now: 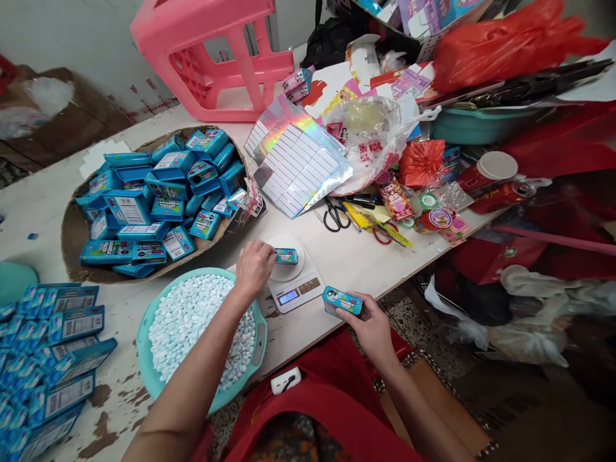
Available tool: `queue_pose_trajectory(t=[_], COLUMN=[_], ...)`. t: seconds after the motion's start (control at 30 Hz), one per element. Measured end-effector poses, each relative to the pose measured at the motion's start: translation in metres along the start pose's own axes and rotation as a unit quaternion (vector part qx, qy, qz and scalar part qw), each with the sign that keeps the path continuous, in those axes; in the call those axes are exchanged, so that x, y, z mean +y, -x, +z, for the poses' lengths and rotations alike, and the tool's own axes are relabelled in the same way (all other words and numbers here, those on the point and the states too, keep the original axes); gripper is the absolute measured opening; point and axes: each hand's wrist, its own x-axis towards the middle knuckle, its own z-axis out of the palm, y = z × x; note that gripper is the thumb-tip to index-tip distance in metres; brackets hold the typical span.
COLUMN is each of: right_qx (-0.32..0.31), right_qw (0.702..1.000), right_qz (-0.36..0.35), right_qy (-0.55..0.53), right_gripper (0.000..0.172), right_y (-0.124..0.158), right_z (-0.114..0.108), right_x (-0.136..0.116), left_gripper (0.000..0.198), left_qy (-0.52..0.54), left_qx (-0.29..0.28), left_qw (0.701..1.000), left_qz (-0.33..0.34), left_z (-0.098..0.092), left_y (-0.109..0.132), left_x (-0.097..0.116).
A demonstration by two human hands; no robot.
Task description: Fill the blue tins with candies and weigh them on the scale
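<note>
- In the head view, your left hand [254,264] reaches across the teal basin [149,372] to the small white scale [293,282], fingers pinched together on a little blue tin [287,256] that rests on the round pan, so the tin's weight goes onto the scale while you steady it.
- The scale's display [288,296] faces you at the table's near edge, lit, though its digits are too small to read.
- Your right hand [368,324] hangs just off the table edge [399,273], fingers clamped around a second blue tin [342,301], held level with its printed top up, near the scale and apart from it.
- The basin sits right beside the scale, under your left forearm, and is heaped with small white candies [192,327], within easy reach of either hand.
- A shallow round tray [72,237] behind the basin carries a loose pile of blue boxes [154,199], thrown in at all angles rather than stacked.
- At the far left, flat blue cartons [48,359] lie overlapped in a fan, printed faces up.
- Further back, away from your hands, lie holographic label sheets [296,160], black scissors [335,215], an overturned pink stool [216,54] and mixed bags and packets.
- A white phone or charger [285,380] lies on the red cloth [327,398] in your lap, well clear of the hands.
</note>
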Motion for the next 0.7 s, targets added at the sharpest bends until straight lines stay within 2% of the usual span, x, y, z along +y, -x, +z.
queue_pose_trajectory(t=[0.17, 0.27, 0.37, 0.43, 0.5, 0.6, 0.7], right_qx=[-0.004, -0.005, -0.007, -0.008, -0.006, -0.006, -0.014], right_qw=[1.000, 1.000, 1.000, 1.000, 1.000, 1.000, 1.000], right_qz=[0.001, -0.007, -0.013, -0.013, -0.012, -0.006, -0.003], right_qy=[0.001, 0.002, 0.006, 0.007, 0.008, 0.007, 0.006], right_gripper=[0.043, 0.044, 0.045, 0.044, 0.045, 0.046, 0.046], right_y=[0.000, 0.001, 0.003, 0.005, 0.007, 0.011, 0.016], right_z=[0.005, 0.007, 0.008, 0.009, 0.012, 0.017, 0.023], right_x=[-0.003, -0.005, -0.006, -0.007, -0.007, -0.008, -0.010], left_gripper=[0.021, 0.025, 0.029, 0.033, 0.037, 0.039, 0.036], left_qy=[0.110, 0.116, 0.049, -0.005, -0.038, -0.043, -0.023], left_qx=[0.038, 0.049, -0.021, -0.089, -0.132, -0.141, -0.136], left_qw=[0.992, 0.989, 0.988, 0.979, 0.967, 0.963, 0.964], left_qz=[-0.040, -0.078, -0.143, -0.185, -0.215, -0.227, -0.228], left_z=[-0.005, -0.018, -0.034, -0.043, -0.048, -0.049, -0.048], left_y=[0.013, 0.035, 0.069, 0.094, 0.115, 0.132, 0.137], left_x=[-0.030, -0.046, -0.063, -0.071, -0.076, -0.080, -0.082])
